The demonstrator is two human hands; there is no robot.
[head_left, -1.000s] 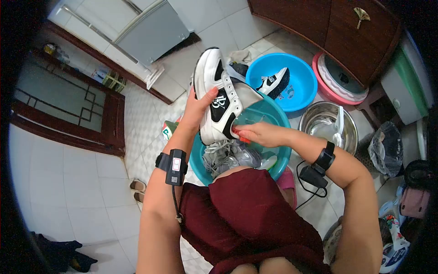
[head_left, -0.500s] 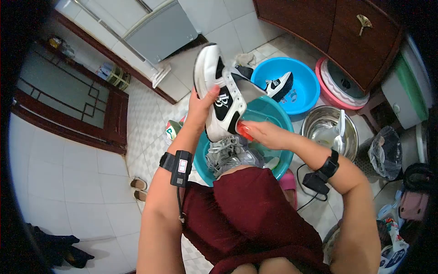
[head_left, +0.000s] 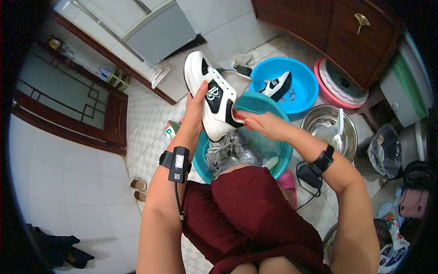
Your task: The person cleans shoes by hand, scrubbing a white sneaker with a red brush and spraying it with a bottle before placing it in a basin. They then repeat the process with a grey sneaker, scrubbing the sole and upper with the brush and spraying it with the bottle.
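Note:
A white-and-black sneaker [head_left: 219, 116] without laces is held up over the teal basin [head_left: 288, 157], toe pointing up and away. My left hand [head_left: 197, 106] is closed around its sole side, thumb on the side panel. My right hand [head_left: 267, 124] grips a red brush [head_left: 237, 116] at the shoe's heel opening; most of the brush is hidden by the fingers and the shoe. Below, grey laces and grey shoes [head_left: 228, 155] lie in the teal basin, with water beside them. The matching sneaker [head_left: 279, 86] rests in the blue basin [head_left: 311, 93].
To the right stand a steel bowl [head_left: 305, 119] with a white-handled tool, and a lined bin [head_left: 385, 153]. Pink and white basins [head_left: 321, 89] sit under the dark wood cabinet [head_left: 301, 23]. A green-and-white item [head_left: 171, 130] lies left of the teal basin.
The sneaker has tilted and shifted slightly left, its toe now lower in the picture. My right hand has moved slightly left and up with the red brush at the heel opening.

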